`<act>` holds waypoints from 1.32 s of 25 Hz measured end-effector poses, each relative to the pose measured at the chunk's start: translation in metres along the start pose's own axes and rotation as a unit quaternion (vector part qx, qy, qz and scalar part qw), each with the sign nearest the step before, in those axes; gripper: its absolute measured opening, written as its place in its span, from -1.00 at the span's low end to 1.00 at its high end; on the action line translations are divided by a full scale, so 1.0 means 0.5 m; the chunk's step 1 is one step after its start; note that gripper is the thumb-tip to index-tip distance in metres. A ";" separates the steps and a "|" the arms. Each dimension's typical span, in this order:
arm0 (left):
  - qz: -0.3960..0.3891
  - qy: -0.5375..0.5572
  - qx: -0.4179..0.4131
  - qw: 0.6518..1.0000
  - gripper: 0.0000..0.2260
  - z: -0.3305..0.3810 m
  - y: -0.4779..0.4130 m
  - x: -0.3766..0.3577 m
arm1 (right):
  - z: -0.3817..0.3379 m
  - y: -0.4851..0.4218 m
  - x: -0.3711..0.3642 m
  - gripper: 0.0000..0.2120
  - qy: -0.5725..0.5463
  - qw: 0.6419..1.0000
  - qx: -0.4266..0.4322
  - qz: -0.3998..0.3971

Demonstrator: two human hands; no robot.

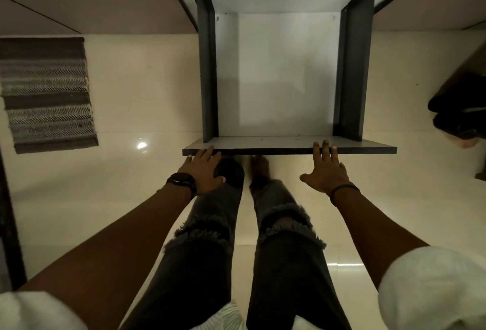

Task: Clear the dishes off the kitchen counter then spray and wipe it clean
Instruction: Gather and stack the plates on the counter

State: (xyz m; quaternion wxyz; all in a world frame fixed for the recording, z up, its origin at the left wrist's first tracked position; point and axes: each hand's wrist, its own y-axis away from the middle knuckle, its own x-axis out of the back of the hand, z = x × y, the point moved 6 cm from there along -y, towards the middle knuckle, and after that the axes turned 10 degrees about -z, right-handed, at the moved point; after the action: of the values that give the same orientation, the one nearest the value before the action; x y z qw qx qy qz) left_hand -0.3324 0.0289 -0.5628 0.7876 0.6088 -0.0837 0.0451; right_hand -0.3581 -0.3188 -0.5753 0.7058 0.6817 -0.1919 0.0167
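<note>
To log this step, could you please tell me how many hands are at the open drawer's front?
2: left hand at the left end of the grey flat front panel; right hand nearer its right end, fingers over the edge.

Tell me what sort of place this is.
Probably a home kitchen, viewed looking down: an empty pull-out drawer in low cabinets, a glossy tiled floor, and a striped floor mat.

Glossy tile floor [147, 108]; woven cloth rug [47, 92]; matt drawer [284, 71].

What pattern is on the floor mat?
The floor mat shows dark and pale grey stripes with herringbone weave; head view.
</note>
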 end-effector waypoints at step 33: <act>0.535 0.509 -0.099 0.667 -0.68 -0.751 1.077 0.451 | -1.270 0.888 0.586 -0.35 -0.136 0.843 0.421 0.306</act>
State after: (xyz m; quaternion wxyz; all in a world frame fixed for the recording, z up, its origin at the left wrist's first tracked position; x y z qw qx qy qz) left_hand -0.1751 0.5220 -0.1001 0.6039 0.2603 0.0151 0.7532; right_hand -0.0559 0.2574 -0.0627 0.2763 0.8155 -0.4593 0.2184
